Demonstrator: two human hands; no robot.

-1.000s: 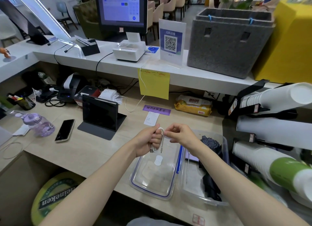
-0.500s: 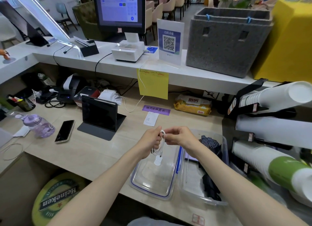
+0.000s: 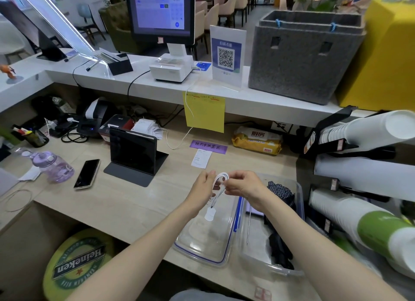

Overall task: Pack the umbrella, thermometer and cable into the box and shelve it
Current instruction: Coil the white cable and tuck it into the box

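Observation:
A coiled white cable [image 3: 219, 181] is held between both hands above the counter. My left hand [image 3: 203, 188] grips the coil from the left, and my right hand [image 3: 243, 185] pinches it from the right. The cable's end hangs down over a clear lid [image 3: 206, 235] with a blue seal. To the right of the lid stands the clear plastic box [image 3: 299, 208]. Inside it lie a dark folded umbrella [image 3: 280, 222] and a thermometer with a thin metal probe [image 3: 248, 224].
A tablet on a stand [image 3: 132, 153], a phone [image 3: 87, 173] and a purple bottle [image 3: 52, 164] lie to the left on the wooden counter [image 3: 112, 202]. Stacked paper cups [image 3: 368, 130] jut in from the right. A raised white counter [image 3: 202, 89] holds a screen and a grey crate.
Both hands have wound the white cable into a tighter coil and its free end has grown shorter. The hands stay in nearly the same place above the lid.

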